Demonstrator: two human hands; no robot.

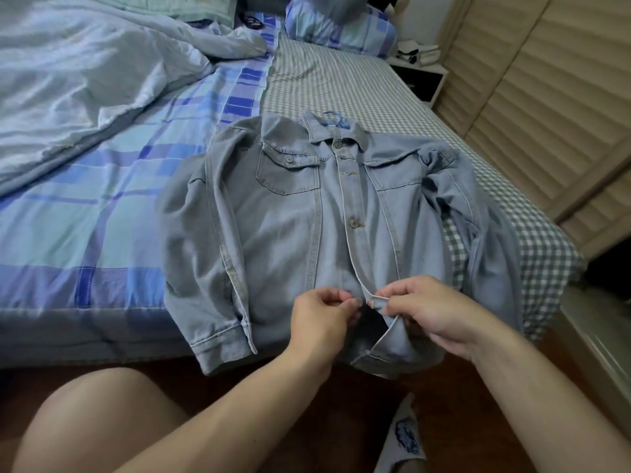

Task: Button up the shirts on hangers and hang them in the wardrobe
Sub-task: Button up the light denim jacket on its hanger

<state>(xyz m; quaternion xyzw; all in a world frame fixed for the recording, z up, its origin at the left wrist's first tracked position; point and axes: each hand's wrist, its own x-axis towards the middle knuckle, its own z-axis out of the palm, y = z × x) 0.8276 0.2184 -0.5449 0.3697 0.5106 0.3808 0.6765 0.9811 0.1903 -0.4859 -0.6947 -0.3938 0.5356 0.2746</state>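
A light denim shirt (307, 216) lies face up on the bed (324, 83), filling the middle of the frame, its collar toward the top and its hem hanging just over the bed's near edge. A blue hanger (336, 119) pokes out above the collar. Three buttons down the front are fastened; below them the two front edges part.

At lower centre both hands work on that gap. The left hand (321, 319) has its fingers curled in, pinching the left edge of the shirt's opening. The right hand (433, 312) pinches the other edge, thumb and fingertips closed on the strip of cloth, which bends up between them. The two hands are nearly touching.

A rumpled pale quilt (85, 80) is heaped in the upper left, a checked pillow (341, 25) sits at top centre, and slatted wardrobe doors (546, 97) run down the right side.
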